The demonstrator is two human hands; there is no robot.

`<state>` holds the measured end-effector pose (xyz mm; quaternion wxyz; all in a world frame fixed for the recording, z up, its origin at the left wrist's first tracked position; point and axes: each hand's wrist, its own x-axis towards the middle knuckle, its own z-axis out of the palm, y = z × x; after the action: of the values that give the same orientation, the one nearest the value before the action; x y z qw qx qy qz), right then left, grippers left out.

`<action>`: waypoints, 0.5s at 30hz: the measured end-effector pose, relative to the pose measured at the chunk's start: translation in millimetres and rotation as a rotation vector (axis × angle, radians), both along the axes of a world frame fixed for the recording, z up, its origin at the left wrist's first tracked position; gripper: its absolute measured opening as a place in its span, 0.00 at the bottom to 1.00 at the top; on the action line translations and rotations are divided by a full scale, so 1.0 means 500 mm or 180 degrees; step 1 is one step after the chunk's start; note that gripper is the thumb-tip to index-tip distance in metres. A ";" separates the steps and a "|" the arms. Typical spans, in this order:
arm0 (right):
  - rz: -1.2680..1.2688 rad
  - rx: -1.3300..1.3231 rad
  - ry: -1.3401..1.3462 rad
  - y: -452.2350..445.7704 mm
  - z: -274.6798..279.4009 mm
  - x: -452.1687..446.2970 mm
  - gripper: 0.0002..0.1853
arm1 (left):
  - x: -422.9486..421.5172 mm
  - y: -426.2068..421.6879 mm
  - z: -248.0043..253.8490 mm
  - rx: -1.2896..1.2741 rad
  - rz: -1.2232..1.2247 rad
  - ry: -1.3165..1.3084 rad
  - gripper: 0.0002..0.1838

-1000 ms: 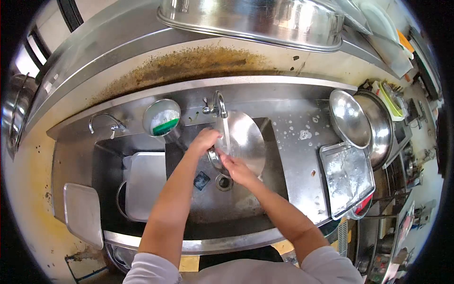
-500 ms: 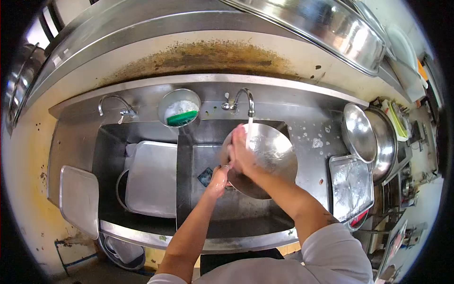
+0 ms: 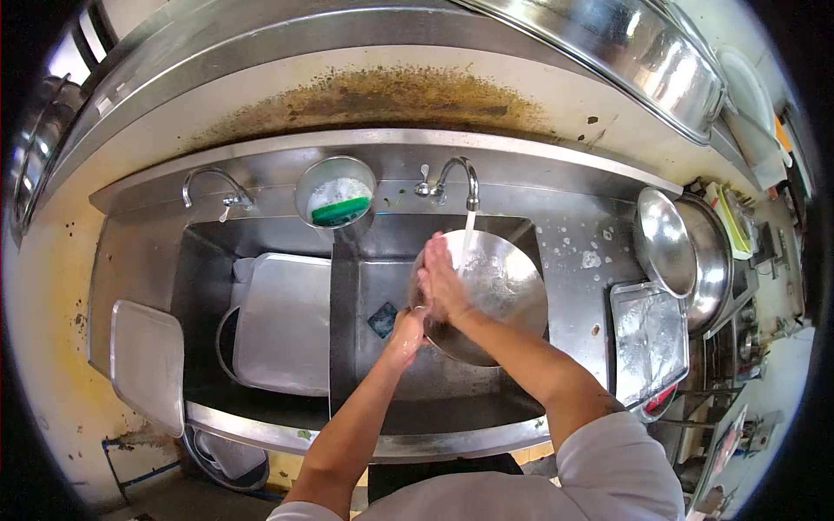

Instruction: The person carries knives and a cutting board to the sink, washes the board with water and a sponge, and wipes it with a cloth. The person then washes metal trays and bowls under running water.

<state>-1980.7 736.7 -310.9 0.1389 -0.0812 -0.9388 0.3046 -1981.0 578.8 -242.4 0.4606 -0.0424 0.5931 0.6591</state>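
Note:
A large round metal bowl (image 3: 508, 291) leans in the right sink basin (image 3: 365, 382), and water from the right faucet (image 3: 472, 187) runs onto it. My left hand (image 3: 407, 337) grips the bowl's near left edge, its fingers partly hidden. My right hand (image 3: 441, 282) lies flat against the bowl's left side with the fingers stretched out, slightly blurred. A dark square pad or drain piece (image 3: 382, 320) is on the basin floor just left of my left hand.
Behind the basins stands a pot of suds (image 3: 334, 189) with a green sponge (image 3: 340, 211) in it. Metal trays (image 3: 287, 326) fill the left basin. Another tray (image 3: 148, 360) leans at far left. At right are a wet tray (image 3: 651, 339) and a steel bowl (image 3: 665, 243).
My right hand has shifted slightly on the bowl, its fingers now flatter and closer together. My left hand stays at the bowl's edge. The view has tilted a little.

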 end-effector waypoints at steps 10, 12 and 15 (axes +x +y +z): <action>-0.0280 0.0910 -0.1090 0.046 0.092 0.061 0.41 | -0.006 0.000 -0.001 -0.0061 0.0305 0.0636 0.32; -0.0721 0.1729 -0.0694 0.110 0.015 0.076 0.41 | -0.027 -0.014 -0.019 -0.0102 0.0417 0.1078 0.33; 0.0243 0.0289 -0.1325 -0.022 0.113 0.114 0.35 | -0.055 -0.007 -0.060 -0.0359 0.0537 0.1616 0.38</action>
<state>-1923.6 725.8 -254.3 -0.0661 -0.1004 -0.9624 0.2437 -2008.7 575.5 -272.2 0.2375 0.0494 0.7197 0.6505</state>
